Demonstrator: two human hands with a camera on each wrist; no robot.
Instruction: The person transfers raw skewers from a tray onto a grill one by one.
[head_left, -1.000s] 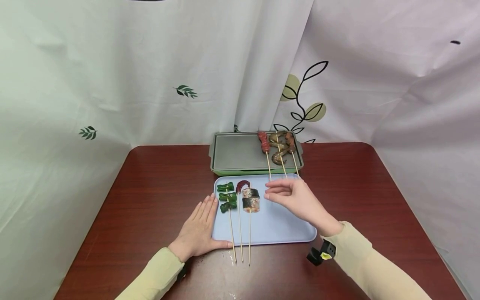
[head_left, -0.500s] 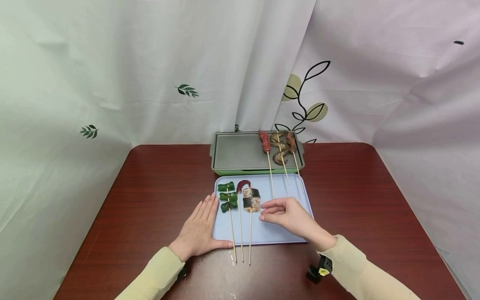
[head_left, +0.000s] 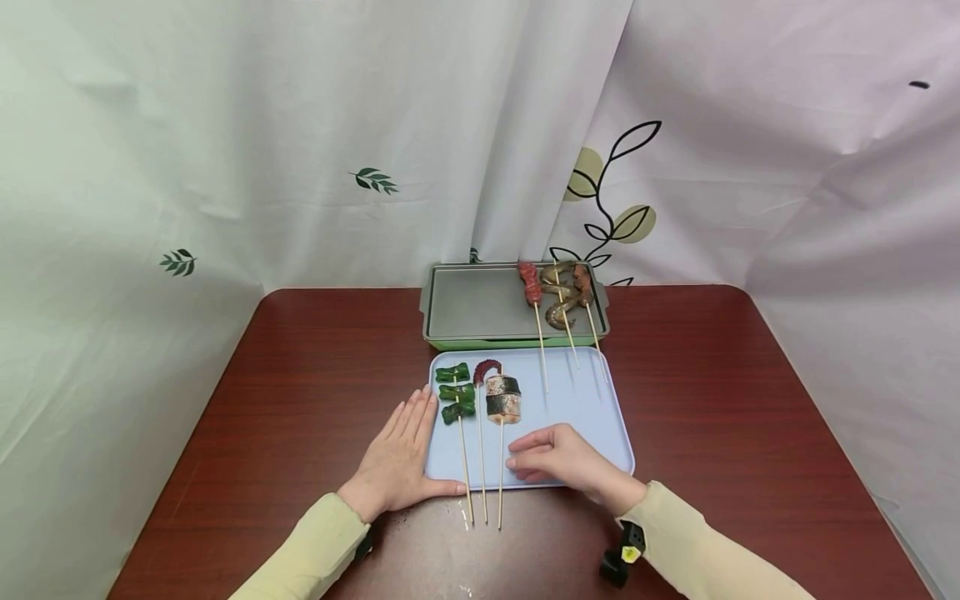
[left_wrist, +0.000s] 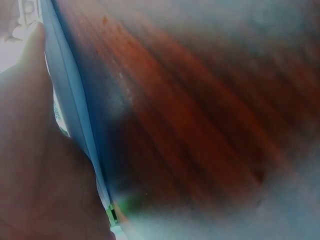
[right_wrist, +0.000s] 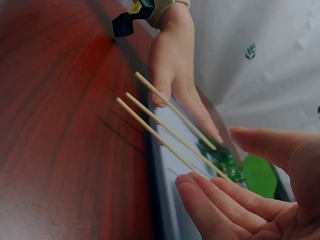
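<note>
A pale blue tray (head_left: 600, 442) holds three skewers side by side: green pepper pieces (head_left: 456, 392), a dark red curled tentacle (head_left: 486, 369), and two thick pale rounds with dark bands (head_left: 503, 407). Their stick ends jut past the tray's front edge. My left hand (head_left: 397, 458) rests along the tray's left side, fingers straight, thumb at the front rim. Over the front of the tray, my right hand (head_left: 566, 458) is just right of the banded skewer's stick. In the right wrist view, its thumb and fingers (right_wrist: 220, 200) stand apart with nothing held between them.
Behind the tray stands a grey-topped grill (head_left: 472, 304) with a green base. On its right side lie a red meat skewer (head_left: 529, 285), a brown curled skewer (head_left: 558, 296) and a brownish meat skewer (head_left: 582, 285), their sticks reaching over the tray. White curtains surround the table (head_left: 322, 358).
My right hand has moved from near the grill skewers' stick ends down and left toward the tray's front edge. My left hand and the skewers have stayed in place.
</note>
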